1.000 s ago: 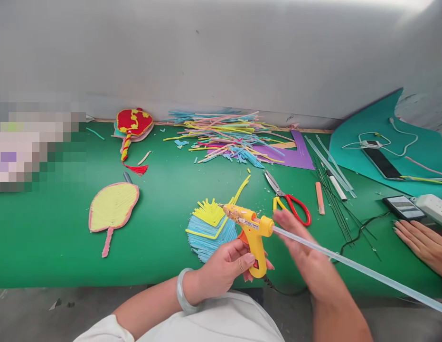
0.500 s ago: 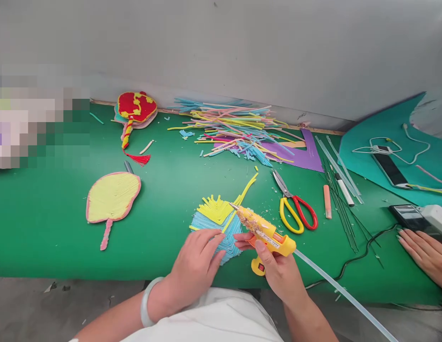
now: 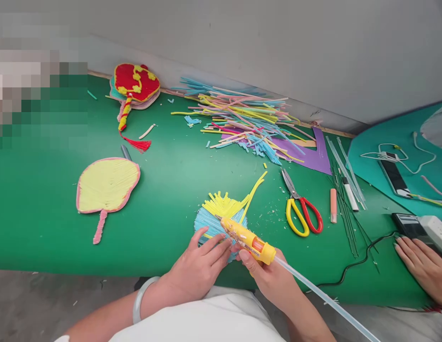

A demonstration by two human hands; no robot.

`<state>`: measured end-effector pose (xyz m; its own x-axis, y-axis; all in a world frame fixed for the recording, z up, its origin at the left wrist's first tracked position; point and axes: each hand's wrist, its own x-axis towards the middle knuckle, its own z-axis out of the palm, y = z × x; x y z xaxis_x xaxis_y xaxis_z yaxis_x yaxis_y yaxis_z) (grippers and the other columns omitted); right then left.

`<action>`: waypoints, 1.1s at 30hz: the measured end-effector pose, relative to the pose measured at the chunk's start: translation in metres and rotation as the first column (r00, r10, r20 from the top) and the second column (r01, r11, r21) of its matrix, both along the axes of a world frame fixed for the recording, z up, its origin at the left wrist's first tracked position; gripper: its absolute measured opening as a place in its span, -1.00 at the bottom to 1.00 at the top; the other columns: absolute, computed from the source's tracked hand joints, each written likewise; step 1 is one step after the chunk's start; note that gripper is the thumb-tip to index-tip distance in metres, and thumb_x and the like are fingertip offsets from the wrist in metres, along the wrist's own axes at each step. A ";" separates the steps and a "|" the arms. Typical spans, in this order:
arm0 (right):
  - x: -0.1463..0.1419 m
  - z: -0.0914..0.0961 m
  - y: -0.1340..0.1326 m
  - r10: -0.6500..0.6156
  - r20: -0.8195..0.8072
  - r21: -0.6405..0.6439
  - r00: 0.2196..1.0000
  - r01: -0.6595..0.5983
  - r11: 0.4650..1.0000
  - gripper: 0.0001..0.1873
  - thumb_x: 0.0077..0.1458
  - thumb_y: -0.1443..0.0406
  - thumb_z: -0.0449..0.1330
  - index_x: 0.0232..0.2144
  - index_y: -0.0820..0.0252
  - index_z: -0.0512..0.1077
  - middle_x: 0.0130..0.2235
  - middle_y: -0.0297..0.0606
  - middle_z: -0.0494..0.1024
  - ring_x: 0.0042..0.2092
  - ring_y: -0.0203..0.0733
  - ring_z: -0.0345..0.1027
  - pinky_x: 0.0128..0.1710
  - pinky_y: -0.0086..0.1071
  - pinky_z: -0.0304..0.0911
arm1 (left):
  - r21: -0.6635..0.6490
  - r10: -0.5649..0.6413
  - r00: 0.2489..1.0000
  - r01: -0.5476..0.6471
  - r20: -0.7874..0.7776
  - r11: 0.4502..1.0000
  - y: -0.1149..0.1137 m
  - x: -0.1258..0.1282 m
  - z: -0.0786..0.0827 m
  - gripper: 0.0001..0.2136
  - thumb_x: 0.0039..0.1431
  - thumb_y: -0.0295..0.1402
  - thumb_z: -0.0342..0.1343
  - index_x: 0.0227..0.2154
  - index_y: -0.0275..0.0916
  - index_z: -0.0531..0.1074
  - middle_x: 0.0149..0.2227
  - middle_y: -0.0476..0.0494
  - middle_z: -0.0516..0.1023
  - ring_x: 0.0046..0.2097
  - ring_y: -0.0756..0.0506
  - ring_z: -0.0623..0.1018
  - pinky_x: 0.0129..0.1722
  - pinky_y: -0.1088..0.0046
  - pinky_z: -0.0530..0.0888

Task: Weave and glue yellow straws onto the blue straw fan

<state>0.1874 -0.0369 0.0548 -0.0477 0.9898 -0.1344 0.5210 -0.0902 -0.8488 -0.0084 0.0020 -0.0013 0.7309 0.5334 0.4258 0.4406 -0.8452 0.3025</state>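
Observation:
My right hand (image 3: 272, 280) grips a yellow glue gun (image 3: 247, 240), with a long translucent glue stick (image 3: 320, 292) running out of its back. The metal nozzle points left, over the leaf-shaped piece covered in blue strips (image 3: 206, 221); whether it touches cannot be told. Yellow strips (image 3: 222, 205) fan out in a V at the top of that piece, and a few long ones (image 3: 256, 190) stick out to the upper right. My left hand (image 3: 194, 268) lies on the lower left of the piece, its fingers stretched out and apart. Both hands and the gun hide the lower part.
Scissors (image 3: 305, 216) lie open on the right, near an orange tube (image 3: 333, 205) and green wires (image 3: 343, 213). Fuzzy stems (image 3: 242, 114) are heaped at the back. A yellow fan (image 3: 108, 185) and red fan (image 3: 137, 83) lie left. Another person's hand (image 3: 422, 266) rests right.
The glue gun has swung left and down, bringing its nozzle over the blue part. My left hand's fingers have spread and flattened onto the piece. The whole view has tilted slightly.

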 end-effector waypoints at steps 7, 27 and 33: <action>-0.004 0.006 0.015 0.103 0.190 0.131 0.976 -0.129 0.983 -0.69 0.36 0.14 0.04 -0.31 0.14 0.49 -0.38 -0.28 0.58 -0.36 -0.23 0.46 -0.36 -0.42 0.35 | -0.034 -0.066 0.997 0.065 -0.037 0.997 -0.002 -0.008 -0.006 -0.66 0.42 -0.27 -0.01 0.11 -0.38 0.38 0.13 -0.30 0.54 0.19 -0.20 0.49 0.24 0.14 0.28; -0.013 0.007 0.047 0.190 0.377 0.140 0.907 -0.258 0.956 -0.67 0.36 0.11 0.02 -0.36 0.12 0.43 -0.40 -0.31 0.57 -0.37 -0.18 0.46 -0.38 -0.36 0.31 | -0.025 -0.143 0.985 0.142 -0.096 0.990 0.001 -0.014 -0.012 -0.36 0.31 0.03 0.05 0.21 -0.44 0.29 0.18 -0.41 0.47 0.27 -0.27 0.38 0.24 0.15 0.29; -0.013 0.004 0.047 0.197 0.383 0.117 0.902 -0.259 0.959 -0.70 0.35 0.12 0.04 -0.39 0.11 0.37 -0.41 -0.33 0.53 -0.38 -0.19 0.41 -0.38 -0.35 0.28 | -0.051 -0.146 0.984 0.142 -0.097 0.989 0.000 -0.014 -0.013 -0.36 0.30 0.02 0.07 0.21 -0.44 0.29 0.17 -0.41 0.48 0.28 -0.27 0.37 0.25 0.15 0.29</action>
